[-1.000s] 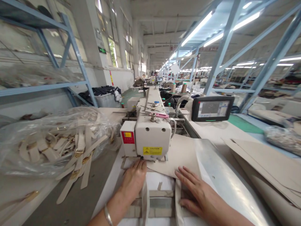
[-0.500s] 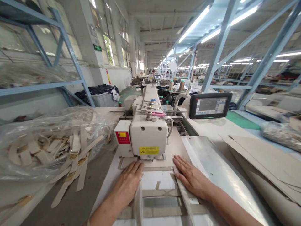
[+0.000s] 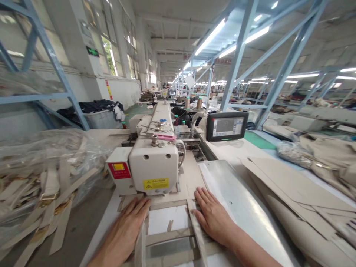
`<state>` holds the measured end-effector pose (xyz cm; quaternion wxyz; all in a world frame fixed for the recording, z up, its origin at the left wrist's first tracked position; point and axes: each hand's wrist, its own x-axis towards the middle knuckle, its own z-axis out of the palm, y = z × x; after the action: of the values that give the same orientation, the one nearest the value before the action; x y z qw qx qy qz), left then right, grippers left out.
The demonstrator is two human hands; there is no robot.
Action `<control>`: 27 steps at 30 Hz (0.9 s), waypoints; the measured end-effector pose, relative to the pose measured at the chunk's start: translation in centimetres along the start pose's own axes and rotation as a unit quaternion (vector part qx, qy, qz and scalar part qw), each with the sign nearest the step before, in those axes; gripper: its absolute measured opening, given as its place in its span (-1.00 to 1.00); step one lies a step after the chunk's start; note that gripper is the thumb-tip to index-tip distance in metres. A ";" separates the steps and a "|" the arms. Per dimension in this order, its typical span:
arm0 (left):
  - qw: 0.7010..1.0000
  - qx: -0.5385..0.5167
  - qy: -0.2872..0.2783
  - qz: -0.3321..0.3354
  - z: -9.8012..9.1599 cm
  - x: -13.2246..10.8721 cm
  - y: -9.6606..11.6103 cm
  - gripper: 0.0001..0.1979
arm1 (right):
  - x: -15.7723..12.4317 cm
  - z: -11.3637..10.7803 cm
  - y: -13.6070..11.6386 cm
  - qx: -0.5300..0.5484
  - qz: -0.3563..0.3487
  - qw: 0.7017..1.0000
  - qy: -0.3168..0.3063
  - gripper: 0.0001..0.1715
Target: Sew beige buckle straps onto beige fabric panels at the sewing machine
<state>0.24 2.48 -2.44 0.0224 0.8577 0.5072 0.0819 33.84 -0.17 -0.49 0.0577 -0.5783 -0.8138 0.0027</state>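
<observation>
A white sewing machine head (image 3: 154, 163) with a yellow caution label stands before me. My left hand (image 3: 129, 222) lies flat, fingers stretched toward the machine's front, on the beige sheet and frame under it. On the right, my right hand (image 3: 213, 213) rests flat with fingers spread on the beige sheet (image 3: 187, 185). Two pale fabric straps (image 3: 198, 233) run toward me from the machine, one beside each hand. Between them, white backing shows with beige cross strips (image 3: 169, 236). The needle area is hidden behind the machine head.
At left, a clear plastic bag (image 3: 91, 154) and beige straps with gold buckles (image 3: 46, 198) lie on the table. A control screen (image 3: 226, 126) stands at right. Beige sheets (image 3: 294, 196) are stacked beyond the metal plate (image 3: 236, 196). A pink-handled tool (image 3: 164, 137) lies atop the machine.
The view has turned to the right, so everything sits further left in the picture. Both hands remain flat at about the same places by the machine.
</observation>
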 end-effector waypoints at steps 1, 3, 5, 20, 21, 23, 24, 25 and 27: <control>1.000 -0.009 0.010 0.006 0.6 0.0 -0.5 -0.38 | 0.1 0.0 -0.2 -0.013 0.009 1.000 0.005 -0.25; 0.999 -0.029 0.036 0.018 1.5 -0.1 -1.3 -0.39 | 0.2 0.0 -0.4 -0.041 0.024 0.999 0.025 -0.26; 0.997 -0.043 0.059 0.023 2.1 -0.1 -1.6 -0.40 | 0.5 0.0 -0.4 -0.063 0.029 0.996 0.049 -0.31; 1.000 -0.005 -0.023 -0.005 -2.5 -1.2 2.0 -0.30 | 1.7 1.6 -0.9 -0.093 -0.009 0.992 0.079 -0.46; 0.999 -0.005 -0.037 -0.017 -2.9 -1.4 2.3 -0.30 | 1.7 2.1 -0.6 -0.080 -0.011 0.993 0.089 -0.46; 0.998 -0.012 -0.055 -0.037 -3.4 -1.7 3.0 -0.30 | 1.6 3.2 0.1 -0.052 -0.022 0.992 0.114 -0.45; 0.997 -0.018 -0.057 -0.045 -3.6 -1.8 3.3 -0.31 | 1.5 3.7 0.5 -0.040 -0.034 0.991 0.123 -0.43; 0.997 -0.024 -0.056 -0.053 -3.8 -1.8 3.5 -0.32 | 1.5 4.3 1.0 -0.030 -0.049 0.990 0.128 -0.41; 0.996 -0.031 -0.049 -0.069 -3.9 -1.9 3.8 -0.33 | 1.3 5.3 1.8 -0.017 -0.074 0.988 0.131 -0.36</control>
<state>2.04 -1.19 1.64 0.0793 0.8225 0.5606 0.0536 34.63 2.00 -5.74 0.1539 -0.5130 -0.8395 -0.0916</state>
